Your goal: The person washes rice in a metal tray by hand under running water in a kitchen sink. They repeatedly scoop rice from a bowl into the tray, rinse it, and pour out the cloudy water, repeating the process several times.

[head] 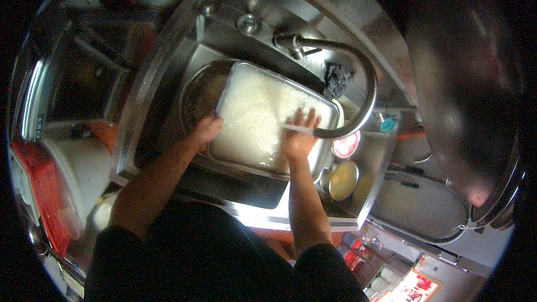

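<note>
A rectangular metal pan [247, 169] sits in the stainless steel sink before me, filled with cloudy water and pale grains that look like rice [251, 121]. My left hand [206, 131] grips the pan's left rim, its thumb on top and its other fingers mostly hidden below. On the pan's right side, my right hand [301, 136] lies palm down with fingers spread at the milky surface, grasping nothing. Above it curves the faucet [369, 88]; a whitish stream of water leaves its spout over the right hand. Beneath the pan's left part shows a large round metal vessel [199, 92].
Right of the pan are a container of yellowish liquid [344, 180] and a bowl with reddish contents [346, 144]. A dark scrubber [337, 79] rests behind, near the faucet base. At left stand a red plastic basket [42, 193] and a white tub [79, 172].
</note>
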Tool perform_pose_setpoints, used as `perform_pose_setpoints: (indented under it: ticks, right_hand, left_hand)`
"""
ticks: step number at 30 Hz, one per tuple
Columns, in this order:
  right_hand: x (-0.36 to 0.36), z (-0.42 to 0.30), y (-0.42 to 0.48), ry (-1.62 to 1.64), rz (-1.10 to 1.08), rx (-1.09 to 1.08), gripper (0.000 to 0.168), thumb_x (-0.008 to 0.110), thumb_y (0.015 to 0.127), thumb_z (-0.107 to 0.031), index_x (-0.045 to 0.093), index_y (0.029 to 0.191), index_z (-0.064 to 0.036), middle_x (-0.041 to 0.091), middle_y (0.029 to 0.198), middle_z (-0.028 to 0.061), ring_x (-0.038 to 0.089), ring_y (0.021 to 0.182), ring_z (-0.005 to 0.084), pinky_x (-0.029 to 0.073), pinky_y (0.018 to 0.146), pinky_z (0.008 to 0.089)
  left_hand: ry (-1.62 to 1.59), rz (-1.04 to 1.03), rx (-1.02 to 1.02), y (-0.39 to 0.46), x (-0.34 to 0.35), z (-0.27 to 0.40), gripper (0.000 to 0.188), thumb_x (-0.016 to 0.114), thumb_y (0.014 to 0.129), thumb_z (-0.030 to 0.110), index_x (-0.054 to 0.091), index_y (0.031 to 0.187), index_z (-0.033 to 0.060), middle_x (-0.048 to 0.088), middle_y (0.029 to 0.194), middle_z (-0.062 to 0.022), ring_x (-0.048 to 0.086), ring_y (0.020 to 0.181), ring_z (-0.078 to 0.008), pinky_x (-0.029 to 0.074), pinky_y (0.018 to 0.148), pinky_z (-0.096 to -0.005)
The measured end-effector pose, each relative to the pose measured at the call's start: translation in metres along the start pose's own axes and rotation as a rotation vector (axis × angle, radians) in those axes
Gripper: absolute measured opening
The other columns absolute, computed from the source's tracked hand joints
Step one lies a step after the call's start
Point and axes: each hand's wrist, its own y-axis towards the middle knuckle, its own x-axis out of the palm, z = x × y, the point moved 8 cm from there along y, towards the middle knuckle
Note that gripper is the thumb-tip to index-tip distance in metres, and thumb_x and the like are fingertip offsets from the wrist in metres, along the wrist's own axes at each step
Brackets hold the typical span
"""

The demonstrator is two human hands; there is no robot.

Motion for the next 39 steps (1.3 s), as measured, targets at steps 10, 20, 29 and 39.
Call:
perform_pose_setpoints:
  ticks: [10, 20, 29, 39]
  right_hand:
    - [-0.014, -0.054, -0.044, 0.216, -0.219, 0.259, 0.058, 0.054, 0.092, -0.033, 0.034, 0.145, -0.021, 0.027, 0.144, 0.0303, 0.025, 0.132, 0.0521, 0.024, 0.107, 0.0595]
    - [-0.028, -0.08, -0.064, 0.219, -0.388, -0.185, 0.051, 0.059, 0.088, -0.03, 0.046, 0.137, -0.034, 0.019, 0.156, 0.0092, 0.014, 0.142, 0.0397, 0.011, 0.113, 0.059]
    - [-0.033, 0.028, -0.084, -0.026, -0.397, -0.033, 0.05, 0.058, 0.085, -0.024, 0.05, 0.134, -0.026, 0.022, 0.153, 0.0144, 0.017, 0.141, 0.04, 0.017, 0.115, 0.0493]
    - [-0.019, -0.004, -0.112, 0.146, -0.229, -0.05, 0.068, 0.061, 0.085, -0.022, 0.031, 0.146, -0.023, 0.024, 0.147, 0.0282, 0.025, 0.135, 0.047, 0.027, 0.112, 0.0483]
  left_hand:
    - [0.074, 0.102, 0.004, -0.001, -0.017, -0.003, 0.038, 0.056, 0.076, 0.033, 0.066, 0.088, -0.0011, 0.064, 0.081, -0.011, 0.06, 0.075, -0.0247, 0.048, 0.068, -0.04]
    - [-0.105, -0.062, 0.062, -0.024, 0.002, 0.031, 0.04, 0.053, 0.081, 0.032, 0.066, 0.097, -0.0029, 0.066, 0.09, -0.0135, 0.062, 0.08, -0.0254, 0.048, 0.071, -0.0403]
    - [-0.074, -0.045, 0.035, -0.038, 0.002, 0.048, 0.039, 0.052, 0.081, 0.025, 0.062, 0.108, -0.0019, 0.064, 0.096, -0.0132, 0.06, 0.087, -0.0247, 0.048, 0.076, -0.0387]
    - [-0.081, -0.056, -0.027, -0.018, -0.002, 0.023, 0.041, 0.052, 0.083, 0.023, 0.058, 0.117, 0.0004, 0.062, 0.102, -0.0142, 0.059, 0.092, -0.0251, 0.048, 0.079, -0.0405]
